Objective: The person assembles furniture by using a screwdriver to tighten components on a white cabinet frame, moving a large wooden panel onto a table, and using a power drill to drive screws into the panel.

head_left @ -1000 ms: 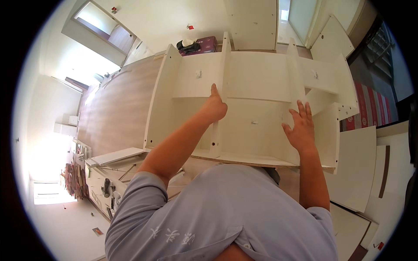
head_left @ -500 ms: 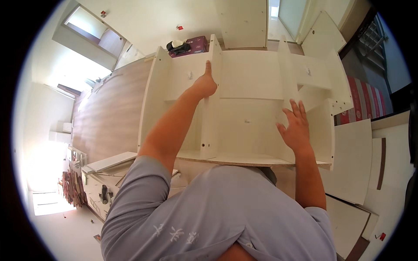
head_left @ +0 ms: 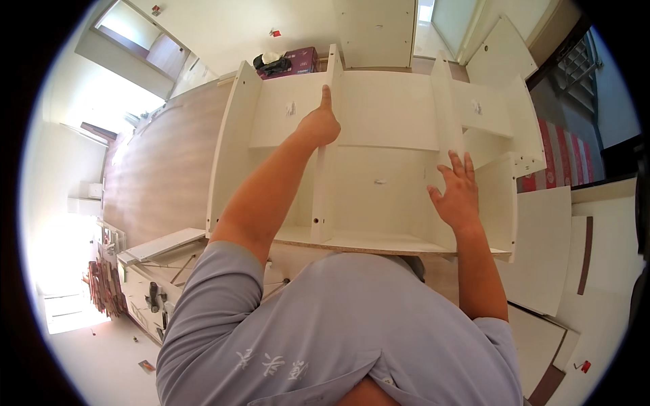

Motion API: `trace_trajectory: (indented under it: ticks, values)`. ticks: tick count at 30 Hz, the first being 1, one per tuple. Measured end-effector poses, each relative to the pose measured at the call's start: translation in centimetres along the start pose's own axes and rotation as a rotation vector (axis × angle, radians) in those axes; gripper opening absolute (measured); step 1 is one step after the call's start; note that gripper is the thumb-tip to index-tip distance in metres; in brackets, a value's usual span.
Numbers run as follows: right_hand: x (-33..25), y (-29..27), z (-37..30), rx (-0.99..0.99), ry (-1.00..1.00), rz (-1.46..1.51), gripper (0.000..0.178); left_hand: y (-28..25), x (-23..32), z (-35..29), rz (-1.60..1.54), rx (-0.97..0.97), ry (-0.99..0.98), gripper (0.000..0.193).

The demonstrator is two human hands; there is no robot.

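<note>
A white cabinet carcass (head_left: 386,145) with upright dividers spreads out in front of me. My left hand (head_left: 319,127) grips the top edge of the left divider panel (head_left: 326,196). Its index finger stretches forward along that edge, while the other fingers curl over the side and are partly hidden. By the right divider (head_left: 443,101), my right hand (head_left: 458,196) is open, fingers and thumb spread. Nothing shows in its grasp; whether it touches the panel I cannot tell.
Behind the cabinet's far left stands a purple box (head_left: 301,61) with a black item on top. Loose white boards (head_left: 162,245) lie at left, and a large white panel (head_left: 538,250) at right. A red-and-white striped package (head_left: 558,155) lies beyond the right side.
The view has shifted slightly, so the cabinet sits a little further left and higher. Both hands keep nearly the same places and poses on the cabinet.
</note>
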State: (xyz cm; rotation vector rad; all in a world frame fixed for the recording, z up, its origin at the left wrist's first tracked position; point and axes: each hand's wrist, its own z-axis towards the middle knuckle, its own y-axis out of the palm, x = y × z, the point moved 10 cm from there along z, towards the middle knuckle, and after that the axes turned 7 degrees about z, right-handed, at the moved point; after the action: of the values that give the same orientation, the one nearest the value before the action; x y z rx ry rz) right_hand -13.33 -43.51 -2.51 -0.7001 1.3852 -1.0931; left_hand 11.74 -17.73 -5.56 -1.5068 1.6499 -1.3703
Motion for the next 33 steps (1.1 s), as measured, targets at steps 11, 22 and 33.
trace_trajectory:
  ticks: [11, 22, 33]
  values:
    - [0.1, 0.3, 0.0, -0.044, -0.071, 0.011, 0.046, 3.2, -1.6, -5.7, -0.177, 0.143, 0.069, 0.095]
    - [-1.0, 1.4, -1.2, -0.414, -0.159, -0.300, 0.062, 6.9, -2.6, -25.5, -0.020, 0.086, -0.112, 0.090]
    - [-0.1, 2.5, -1.2, -0.422, -0.240, -0.298, 0.060, 7.5, -3.2, -26.0, 0.079, 0.033, -0.384, 0.044]
